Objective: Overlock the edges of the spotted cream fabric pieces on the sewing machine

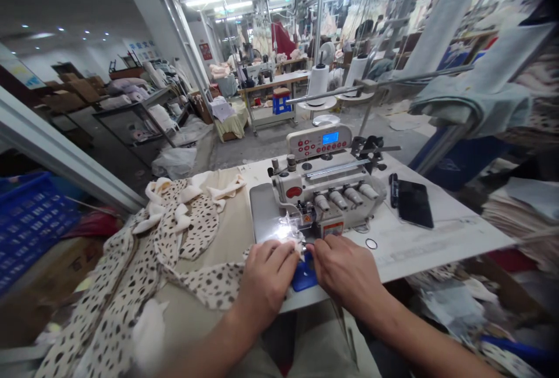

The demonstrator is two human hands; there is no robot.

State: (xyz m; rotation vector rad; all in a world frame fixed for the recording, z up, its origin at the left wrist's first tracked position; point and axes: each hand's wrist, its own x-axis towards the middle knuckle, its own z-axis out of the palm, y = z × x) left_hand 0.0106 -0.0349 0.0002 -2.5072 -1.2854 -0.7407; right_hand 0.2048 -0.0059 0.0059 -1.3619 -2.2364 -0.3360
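Observation:
A white overlock sewing machine stands on the table, its work lamp glowing beside the needle area. Just in front of that lit spot, my left hand has its fingers closed on the edge of a cream fabric with dark spots. The fabric trails away to the left across the table. My right hand is closed in a pinch at the front of the machine, close to the left fingertips; what it pinches is too small to make out. Below and between both hands lies a blue piece on the table edge.
More spotted fabric pieces with white trim lie heaped at the left. A black phone rests on the table to the right. White thread cones stand behind the machine. A blue basket is at far left.

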